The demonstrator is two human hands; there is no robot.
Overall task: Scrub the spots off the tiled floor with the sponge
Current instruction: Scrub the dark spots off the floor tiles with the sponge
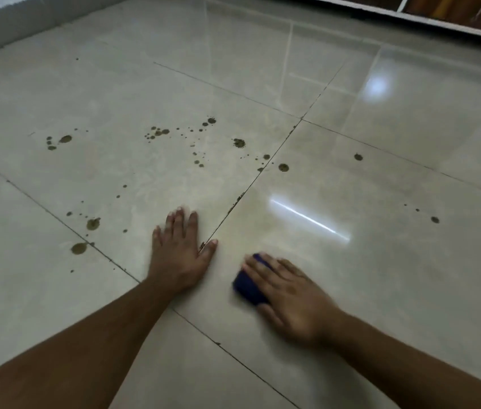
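Observation:
A dark blue sponge (248, 286) lies on the glossy beige tiled floor (381, 261), pressed down under my right hand (289, 296), whose fingers curl over its top. My left hand (178, 252) rests flat on the floor just left of the sponge, fingers spread, its thumb across a grout line. Several brown-green spots (239, 143) dot the tiles beyond and left of both hands, with larger ones at the left (79, 248) and a few at the right (435, 219).
A grey-white wall base (3, 28) runs along the far left. A white-framed wooden cabinet edge (454, 16) lies at the far right. Dark grout lines (262, 172) cross the floor diagonally. Light reflections gleam on the right tiles.

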